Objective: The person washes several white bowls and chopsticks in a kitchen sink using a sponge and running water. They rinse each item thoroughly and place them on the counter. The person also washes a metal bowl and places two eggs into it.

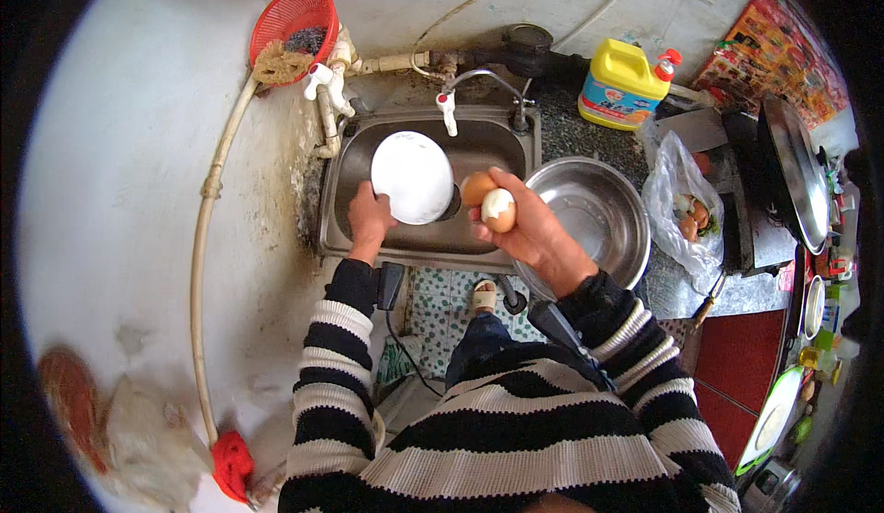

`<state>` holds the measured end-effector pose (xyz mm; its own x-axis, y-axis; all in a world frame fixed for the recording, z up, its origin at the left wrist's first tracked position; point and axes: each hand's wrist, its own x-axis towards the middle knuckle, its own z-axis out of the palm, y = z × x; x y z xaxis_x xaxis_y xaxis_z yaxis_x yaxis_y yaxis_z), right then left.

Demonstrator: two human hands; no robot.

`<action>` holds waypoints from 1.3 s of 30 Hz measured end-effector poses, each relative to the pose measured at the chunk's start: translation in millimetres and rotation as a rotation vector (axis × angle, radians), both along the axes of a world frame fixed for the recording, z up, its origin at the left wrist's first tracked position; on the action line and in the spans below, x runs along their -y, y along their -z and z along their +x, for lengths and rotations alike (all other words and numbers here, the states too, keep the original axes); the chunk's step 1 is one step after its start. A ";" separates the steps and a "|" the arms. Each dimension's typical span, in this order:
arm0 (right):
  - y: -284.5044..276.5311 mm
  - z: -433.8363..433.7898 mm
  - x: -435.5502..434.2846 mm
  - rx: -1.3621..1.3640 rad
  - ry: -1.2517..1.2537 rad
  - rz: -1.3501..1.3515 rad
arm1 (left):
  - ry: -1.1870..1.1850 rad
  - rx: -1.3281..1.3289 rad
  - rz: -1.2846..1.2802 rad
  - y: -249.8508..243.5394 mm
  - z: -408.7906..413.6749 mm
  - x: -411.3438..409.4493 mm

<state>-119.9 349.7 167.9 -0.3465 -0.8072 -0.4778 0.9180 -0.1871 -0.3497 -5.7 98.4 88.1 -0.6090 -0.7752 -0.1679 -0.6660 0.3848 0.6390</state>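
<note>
A round white plate [412, 179] is gripped at its lower left edge by my left hand [369, 217], over the stainless steel sink [483, 259]. Two brown eggs rest in my right hand [535, 226], between the sink and a metal basin. The nearer one is a partly peeled egg [498, 210], its white top bare above the remaining brown shell. Behind it is a brown egg [476, 188], partly hidden by fingers and the other egg. The stainless steel basin [608, 202] lies beneath and to the right of my right wrist.
A white-handled tap [447, 114] reaches over the sink. Right of the basin lies a clear plastic bag [673, 199] holding eggshells. Behind stands a yellow detergent jug [619, 85]. A knife [710, 300] lies at the counter edge, near a large metal lid [798, 174]. A red basket [293, 26] hangs upper left.
</note>
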 end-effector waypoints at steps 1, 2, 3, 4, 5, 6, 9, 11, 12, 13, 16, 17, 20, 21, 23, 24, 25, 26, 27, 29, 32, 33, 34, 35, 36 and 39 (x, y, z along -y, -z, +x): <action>-5.3 -1.2 19.9 -0.023 -0.031 -0.003 | -0.046 -0.125 0.289 3.9 -3.7 -3.6; -13.0 -1.6 36.9 -0.095 -0.015 0.085 | -0.054 -0.179 0.455 11.2 -6.4 -2.9; -10.1 -4.9 55.0 -0.100 -0.051 0.043 | -0.065 -0.232 0.616 16.5 -8.1 -2.1; -13.0 -6.3 71.6 -0.139 -0.051 0.048 | -0.100 -0.183 0.690 20.3 -12.6 -3.7; -15.6 -8.9 87.0 -0.178 -0.052 0.054 | -0.081 -0.189 0.758 22.8 -16.0 -5.7; -1.4 -17.0 102.0 -0.224 -0.074 0.058 | -0.058 -0.189 0.800 30.5 -19.5 -6.3; 13.4 -40.9 123.9 -0.204 -0.050 0.070 | -0.023 -0.201 0.909 51.1 -26.6 -4.6; 19.7 -56.7 122.1 -0.201 0.013 0.140 | -0.005 -0.206 0.940 54.0 -33.2 -6.0; 14.6 -57.7 120.5 -0.201 0.018 0.146 | 0.004 -0.206 0.948 56.2 -34.8 -3.3; 9.0 -58.5 118.8 -0.202 0.023 0.152 | -0.009 -0.195 0.934 60.1 -36.9 -0.3; 10.3 -64.1 119.3 -0.250 0.024 0.129 | -0.025 -0.173 0.915 67.4 -45.5 4.9; 7.1 -65.3 118.9 -0.265 0.023 0.147 | -0.025 -0.172 0.924 68.6 -47.0 6.4; 2.0 -57.1 119.4 -0.496 0.007 0.206 | -0.018 -0.184 0.948 69.5 -51.2 7.2; 1.5 -54.9 119.9 -0.555 -0.007 0.234 | -0.019 -0.192 0.954 69.1 -51.4 7.4; -2.2 -53.7 118.5 -0.650 -0.003 0.285 | -0.016 -0.161 0.956 68.4 -54.1 8.2; -1.5 -56.5 116.8 -0.708 -0.006 0.286 | -0.016 -0.148 0.956 67.3 -54.7 9.3; -2.0 -58.6 114.1 -0.766 -0.010 0.287 | -0.010 -0.142 0.956 66.3 -54.5 10.0; -4.2 -60.0 108.9 -0.802 -0.041 0.312 | -0.004 -0.137 0.956 65.1 -54.3 10.4; -12.1 -60.4 104.8 -0.839 -0.073 0.335 | 0.001 -0.132 0.955 64.8 -53.5 11.6; -10.7 -63.6 104.2 -0.708 -0.074 0.298 | 0.053 -0.150 0.997 68.8 -49.4 16.8; -7.0 -58.8 94.7 -0.679 -0.049 0.288 | 0.110 -0.124 1.055 76.3 -38.6 29.7; -4.2 -56.8 88.1 -0.669 -0.038 0.285 | 0.128 -0.106 1.072 77.1 -35.9 36.4; 6.5 -51.0 72.6 -0.990 0.032 0.238 | 0.126 -0.082 1.072 77.0 -36.2 42.2; 17.2 -45.6 57.5 -1.302 0.146 0.217 | 0.126 -0.055 1.072 76.0 -37.5 48.8; 18.5 -37.2 46.1 -1.233 0.208 0.228 | 0.121 -0.026 1.070 75.0 -36.4 54.7; -5.1 -25.9 12.9 -0.439 0.290 0.354 | 0.051 0.004 1.043 85.8 -43.9 61.7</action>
